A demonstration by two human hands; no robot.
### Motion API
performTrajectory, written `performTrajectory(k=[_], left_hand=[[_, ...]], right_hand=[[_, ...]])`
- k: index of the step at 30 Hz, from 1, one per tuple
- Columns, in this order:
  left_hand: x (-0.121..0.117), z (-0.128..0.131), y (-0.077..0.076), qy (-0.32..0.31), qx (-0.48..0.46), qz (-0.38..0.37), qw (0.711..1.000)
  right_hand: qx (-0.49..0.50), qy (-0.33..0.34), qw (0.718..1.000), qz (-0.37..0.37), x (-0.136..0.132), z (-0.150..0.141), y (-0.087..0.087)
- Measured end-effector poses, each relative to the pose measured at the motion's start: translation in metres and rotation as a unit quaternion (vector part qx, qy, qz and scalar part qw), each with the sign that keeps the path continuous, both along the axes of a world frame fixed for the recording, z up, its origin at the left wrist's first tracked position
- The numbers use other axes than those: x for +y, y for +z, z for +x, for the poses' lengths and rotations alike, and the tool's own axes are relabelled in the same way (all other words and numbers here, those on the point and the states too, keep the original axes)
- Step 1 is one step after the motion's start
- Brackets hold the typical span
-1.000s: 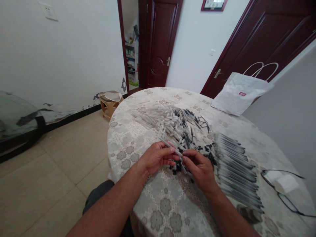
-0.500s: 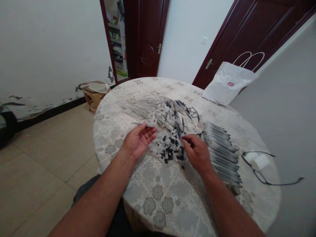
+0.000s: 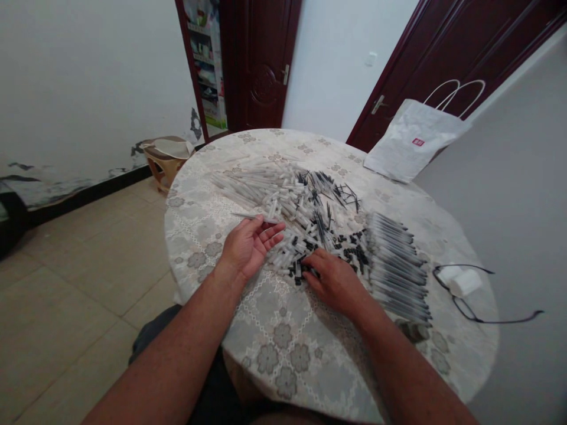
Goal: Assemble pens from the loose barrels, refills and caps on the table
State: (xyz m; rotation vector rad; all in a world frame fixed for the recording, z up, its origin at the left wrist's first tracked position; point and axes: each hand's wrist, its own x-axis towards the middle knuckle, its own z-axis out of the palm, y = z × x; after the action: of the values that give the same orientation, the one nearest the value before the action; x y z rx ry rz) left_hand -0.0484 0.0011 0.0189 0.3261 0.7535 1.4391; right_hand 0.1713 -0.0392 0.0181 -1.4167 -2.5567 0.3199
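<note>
Round table: covered in a floral tablecloth (image 3: 261,313), it bears all the pen parts in front of the person.
Spread of pale barrels: the loose pen barrels (image 3: 241,186) lie beyond the left hand, most with their long axes slanting from far left to near right.
Row of dark-cored pens: these pens (image 3: 396,265) lie side by side to the right of the loose parts, nearer the right arm than the left.
Heap of short pieces: the mixed black and whitish caps (image 3: 283,257) lie between the hands, just beside the left fingertips and reaching under the right fingers.
Right hand: palm down over the near edge of the heap, this hand (image 3: 330,277) has its fingers bent among the pieces; whether it has pinched one cannot be told.
Left hand: palm turned up, this hand (image 3: 248,245) grips one barrel under the thumb, with the other fingers loosely curled and parted.
Held barrel: raised above the cloth, this slim whitish tube (image 3: 243,215) runs nearly left to right, one end sticking out left past the thumb, the other towards the fingertips.
Black caps by the right fingertips: these (image 3: 296,274) lie to the right of the held barrel and closer to the person; the right hand is nearer.
</note>
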Motion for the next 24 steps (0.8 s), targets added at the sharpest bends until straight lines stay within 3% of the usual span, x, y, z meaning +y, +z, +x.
performTrajectory(k=[11,24], left_hand=[[-0.0033,0.0029,0.0009,-0.007,0.017,0.013,1.000],[-0.0044,0.0043,0.0003,-0.016,0.029,0.017,0.999]], right_hand=[[-0.043,0.002,0.999,-0.014,-0.0031,0.0011,0.0051],[-0.058,-0.024,0.998,0.002,-0.0008,-0.0044,-0.0018]])
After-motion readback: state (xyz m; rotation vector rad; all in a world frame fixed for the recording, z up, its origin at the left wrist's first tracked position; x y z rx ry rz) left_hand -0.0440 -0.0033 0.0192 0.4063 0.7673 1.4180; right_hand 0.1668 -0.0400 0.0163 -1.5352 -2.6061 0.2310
